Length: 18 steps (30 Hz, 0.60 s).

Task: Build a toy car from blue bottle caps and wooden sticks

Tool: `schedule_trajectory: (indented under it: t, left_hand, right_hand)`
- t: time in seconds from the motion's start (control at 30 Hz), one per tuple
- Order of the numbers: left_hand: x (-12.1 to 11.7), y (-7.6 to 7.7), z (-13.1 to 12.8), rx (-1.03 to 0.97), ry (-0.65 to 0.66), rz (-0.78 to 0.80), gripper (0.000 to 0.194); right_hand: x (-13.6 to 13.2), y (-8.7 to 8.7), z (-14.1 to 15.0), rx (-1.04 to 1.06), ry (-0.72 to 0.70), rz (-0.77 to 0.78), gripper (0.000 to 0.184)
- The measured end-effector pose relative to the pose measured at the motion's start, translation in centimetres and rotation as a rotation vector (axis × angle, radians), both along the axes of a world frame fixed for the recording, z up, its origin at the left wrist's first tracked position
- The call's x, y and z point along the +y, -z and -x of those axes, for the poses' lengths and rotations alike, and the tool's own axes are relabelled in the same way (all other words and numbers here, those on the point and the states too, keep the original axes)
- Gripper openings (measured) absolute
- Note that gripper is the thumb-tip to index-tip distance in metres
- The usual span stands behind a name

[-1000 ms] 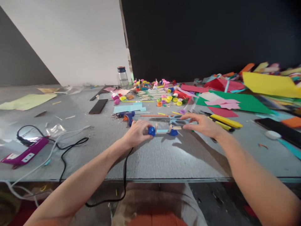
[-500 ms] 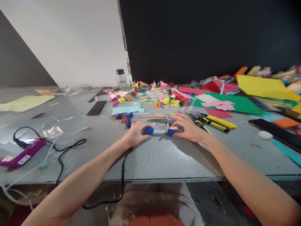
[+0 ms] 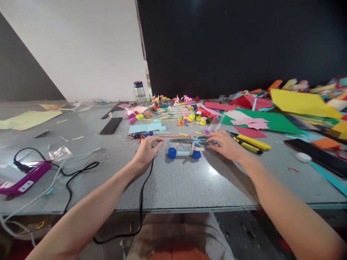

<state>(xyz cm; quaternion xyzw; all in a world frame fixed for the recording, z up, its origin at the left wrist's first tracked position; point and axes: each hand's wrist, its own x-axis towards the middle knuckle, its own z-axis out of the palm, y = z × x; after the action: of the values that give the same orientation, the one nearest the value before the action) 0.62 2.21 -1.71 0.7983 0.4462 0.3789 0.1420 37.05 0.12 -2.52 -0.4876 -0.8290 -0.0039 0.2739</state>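
A small wheeled toy frame stands on the table between my hands. It has blue wheels that look like bottle caps, pale wooden uprights and a light blue strip in the middle. My left hand is left of it, thumb and forefinger apart and off the wheels. A blue hot glue gun lies just behind that hand, its handle hidden by it. My right hand hovers at the right with fingers apart, close to the handles of light blue scissors. Neither hand touches the toy frame.
An orange stick lies behind the toy frame. Yellow utility knives are right of my right hand. Coloured caps and paper sheets cover the back. A black cord hangs over the front edge; a purple power strip sits left.
Both hands have let go of the toy frame's blue wheels. My left hand has moved left onto the glue gun's handle area; my right has drawn slightly right. The frame stays in place.
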Motion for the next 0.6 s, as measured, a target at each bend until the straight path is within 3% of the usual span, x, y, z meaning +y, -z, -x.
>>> schedule_trajectory:
  t: [0.33, 0.5, 0.6]
  left_hand:
    - [-0.1, 0.3, -0.2, 0.028, 0.007, -0.041, 0.012]
    - [-0.1, 0.3, -0.2, 0.047, 0.075, -0.037, 0.009]
    - [-0.4, 0.2, -0.4, 0.085, 0.134, -0.015, 0.020]
  right_hand:
    - [1.9, 1.3, 1.3, -0.254, 0.083, -0.051, 0.024]
    - [1.2, 1.2, 1.7, -0.323, 0.141, -0.078, 0.024]
    - [0.6, 1.0, 2.1, -0.351, 0.175, -0.089, 0.025]
